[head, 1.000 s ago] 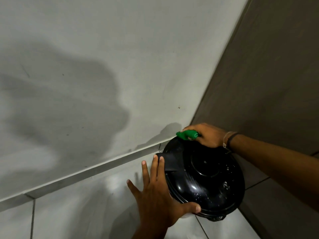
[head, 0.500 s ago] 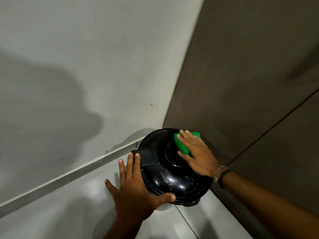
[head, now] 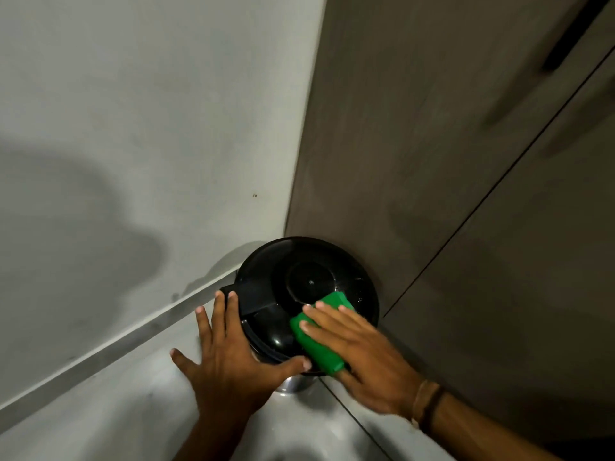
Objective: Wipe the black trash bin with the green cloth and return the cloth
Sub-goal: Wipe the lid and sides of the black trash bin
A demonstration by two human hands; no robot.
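Observation:
The black trash bin stands on the floor in a corner, seen from above, with its round glossy lid closed. My right hand presses the folded green cloth flat on the near right part of the lid. My left hand braces the bin's near left side, fingers spread along the lid's rim and hinge block, thumb under the front edge. The bin's lower body is mostly hidden; a bit of shiny metal shows below the lid.
A pale grey wall with a skirting strip runs on the left. A dark brown panelled wall or cabinet is tight on the right. Light glossy floor tiles lie in front.
My right hand has slid the green cloth from the lid's far edge across the top to its near right side. My left hand stays on the bin's side. The camera has shifted.

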